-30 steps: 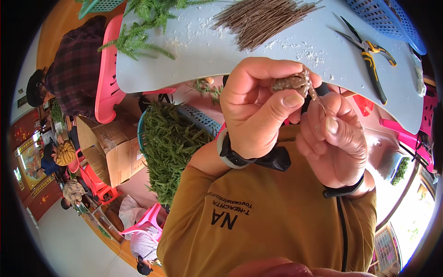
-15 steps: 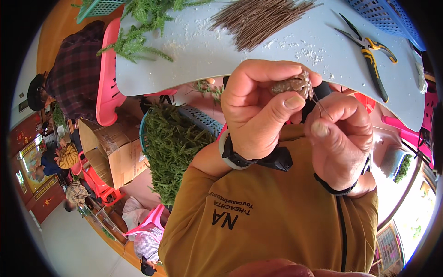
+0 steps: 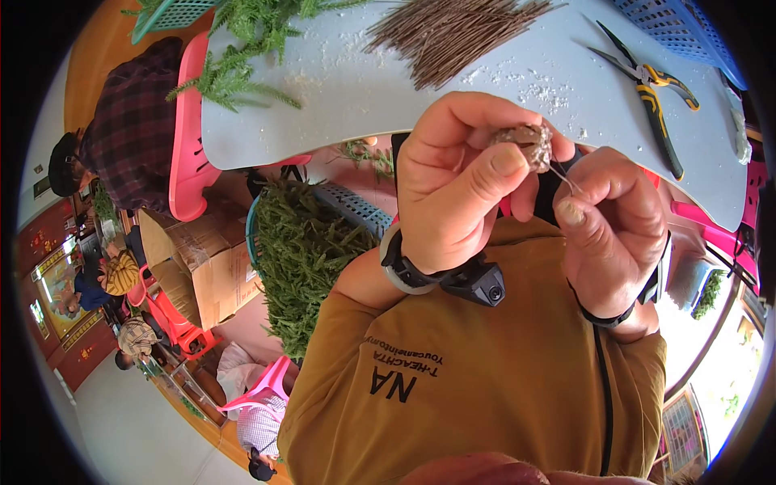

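A small brown pine cone [image 3: 533,149] with whitish specks is pinched between the thumb and fingers of my left hand [image 3: 453,190], just off the table's near edge. From the cone's right end runs a thin wire [image 3: 563,177]. My right hand [image 3: 618,222] closes thumb and forefinger on the wire's far end. The left fingers hide part of the cone. Beyond my hands, on the table, lies a fanned bundle of thin brown stems or wires [image 3: 461,36]. Long-nose pliers [image 3: 659,121] with yellow and black handles rest at the right, jaws apart.
Whitish crumbs dot the grey table [image 3: 339,89]. Green artificial sprigs [image 3: 234,77] hang over its left edge; a blue basket [image 3: 679,32] stands at the far right. Left of me are a basket of greenery [image 3: 303,259], a cardboard box [image 3: 202,267] and a pink chair [image 3: 190,137] with a seated person.
Both hands have shifted slightly right, and the cone has turned a little. Two wire strands that were spread apart now look drawn together at my right fingertips.
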Demonstrator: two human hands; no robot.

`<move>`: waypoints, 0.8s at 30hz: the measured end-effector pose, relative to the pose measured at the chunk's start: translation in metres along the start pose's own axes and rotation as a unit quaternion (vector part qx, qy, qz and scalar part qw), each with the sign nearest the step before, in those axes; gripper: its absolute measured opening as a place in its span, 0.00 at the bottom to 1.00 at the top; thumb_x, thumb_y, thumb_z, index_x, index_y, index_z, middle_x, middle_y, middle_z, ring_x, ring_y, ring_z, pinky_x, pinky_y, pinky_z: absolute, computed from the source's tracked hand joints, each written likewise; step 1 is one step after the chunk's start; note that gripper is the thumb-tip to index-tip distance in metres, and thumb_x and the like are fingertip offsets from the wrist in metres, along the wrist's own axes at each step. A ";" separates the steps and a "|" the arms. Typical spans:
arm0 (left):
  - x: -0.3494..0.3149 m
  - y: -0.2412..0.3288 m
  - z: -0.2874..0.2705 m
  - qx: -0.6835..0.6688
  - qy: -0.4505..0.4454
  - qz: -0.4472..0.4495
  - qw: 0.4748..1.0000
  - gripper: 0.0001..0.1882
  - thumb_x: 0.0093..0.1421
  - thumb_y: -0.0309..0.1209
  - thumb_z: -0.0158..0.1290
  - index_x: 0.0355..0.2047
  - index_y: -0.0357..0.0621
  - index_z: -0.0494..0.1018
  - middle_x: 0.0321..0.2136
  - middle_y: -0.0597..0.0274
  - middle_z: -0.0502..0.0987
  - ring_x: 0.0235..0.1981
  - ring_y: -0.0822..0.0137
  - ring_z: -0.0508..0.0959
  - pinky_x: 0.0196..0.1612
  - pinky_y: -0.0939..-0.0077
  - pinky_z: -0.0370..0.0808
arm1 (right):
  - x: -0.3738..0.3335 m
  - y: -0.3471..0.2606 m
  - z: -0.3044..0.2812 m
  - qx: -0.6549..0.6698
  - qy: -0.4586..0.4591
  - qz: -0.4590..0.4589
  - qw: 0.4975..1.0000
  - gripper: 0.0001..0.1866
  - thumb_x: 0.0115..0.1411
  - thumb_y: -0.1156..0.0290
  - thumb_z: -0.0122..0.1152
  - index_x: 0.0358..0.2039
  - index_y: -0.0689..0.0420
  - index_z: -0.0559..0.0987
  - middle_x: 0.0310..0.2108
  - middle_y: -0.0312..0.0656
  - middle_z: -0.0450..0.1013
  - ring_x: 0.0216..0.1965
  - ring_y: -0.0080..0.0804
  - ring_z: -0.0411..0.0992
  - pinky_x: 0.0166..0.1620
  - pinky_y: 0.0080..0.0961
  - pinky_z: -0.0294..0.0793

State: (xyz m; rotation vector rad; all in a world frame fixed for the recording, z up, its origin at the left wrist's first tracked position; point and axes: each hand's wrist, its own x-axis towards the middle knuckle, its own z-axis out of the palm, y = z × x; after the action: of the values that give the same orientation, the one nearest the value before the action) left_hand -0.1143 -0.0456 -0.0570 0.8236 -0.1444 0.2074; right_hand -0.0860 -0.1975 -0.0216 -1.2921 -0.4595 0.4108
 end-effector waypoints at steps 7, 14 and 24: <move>-0.001 -0.001 0.004 -0.013 0.037 0.026 0.999 0.13 0.57 0.26 0.52 0.41 0.38 0.65 0.34 0.48 0.75 0.19 0.78 0.68 0.22 0.87 0.67 | 0.002 0.000 0.005 -0.128 -0.013 -0.031 0.991 0.05 0.52 0.80 0.57 0.27 0.59 0.69 0.27 0.36 0.65 0.29 0.23 0.62 0.38 0.20 0.61; -0.002 0.000 -0.004 0.033 0.018 0.032 0.999 0.14 0.59 0.29 0.49 0.44 0.41 0.64 0.36 0.42 0.73 0.17 0.74 0.68 0.23 0.83 0.68 | 0.010 0.011 0.000 -0.177 -0.033 -0.131 0.975 0.09 0.48 0.84 0.61 0.27 0.61 0.70 0.23 0.38 0.68 0.21 0.23 0.65 0.26 0.17 0.63; -0.004 0.001 -0.005 0.038 0.014 0.017 0.999 0.13 0.60 0.30 0.48 0.44 0.41 0.64 0.36 0.42 0.73 0.17 0.74 0.69 0.21 0.83 0.67 | 0.006 0.011 -0.001 -0.091 -0.016 -0.079 0.993 0.05 0.52 0.80 0.59 0.29 0.62 0.71 0.26 0.38 0.68 0.26 0.22 0.64 0.31 0.17 0.63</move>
State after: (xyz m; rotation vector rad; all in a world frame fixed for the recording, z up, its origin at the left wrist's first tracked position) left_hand -0.1178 -0.0412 -0.0603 0.8938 -0.1255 0.2575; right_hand -0.0808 -0.1925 -0.0316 -1.4154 -0.6333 0.2604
